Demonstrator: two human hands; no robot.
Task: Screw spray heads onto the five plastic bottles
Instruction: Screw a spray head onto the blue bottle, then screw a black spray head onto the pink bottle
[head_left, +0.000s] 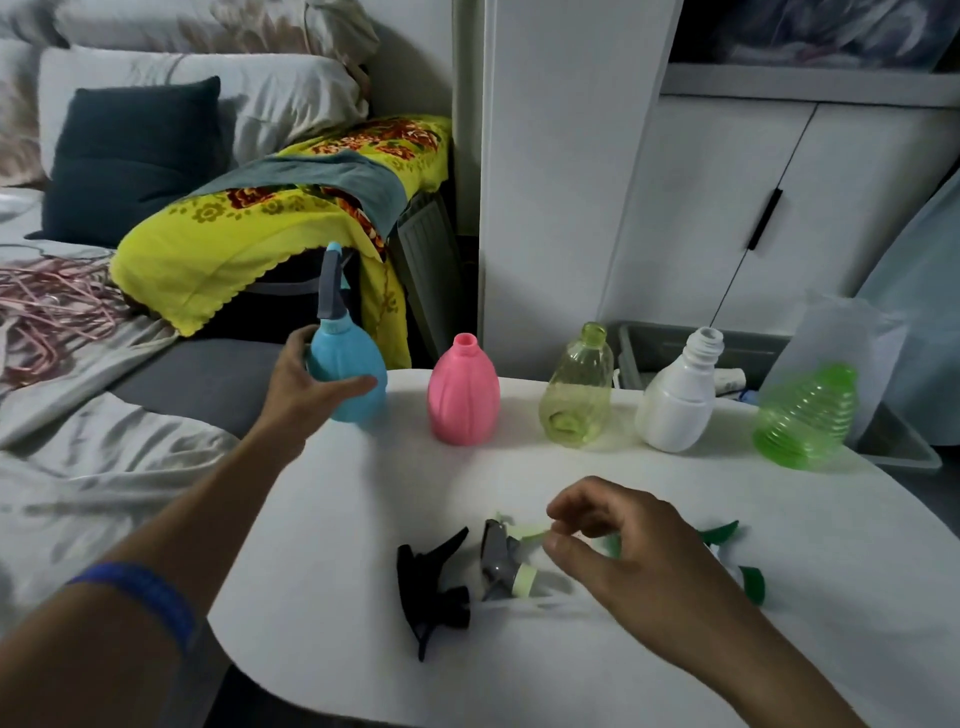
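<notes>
Five bottles stand in a row along the far edge of the white tabletop (322, 519). From left to right: a blue bottle (353, 376) with a grey-and-blue spray head (331, 283) already on its neck; a pink bottle (464, 392), neck open; a clear yellow-green bottle (577, 387), neck open; a white bottle (678, 397), threaded neck open; and a ribbed green bottle (805, 415), tilted at the right end. The left hand (306, 384) is wrapped around the blue bottle at the tabletop's far-left corner, thumb across its front. Loose spray heads lie in a cluster on the near middle of the tabletop: a black head (434, 584) at the left, a grey head with pale green collar (506, 561) just beside it, and green-and-white heads (748, 582) at the right, partly hidden. The right hand (628, 545) hovers over this cluster, fingers curled, thumb and forefinger pinching toward the grey head's pale green part; whether they actually grip it cannot be told. A blue wristband (150, 597) circles the left forearm. A bed lies at the left, a white cabinet (727, 218) beyond.
</notes>
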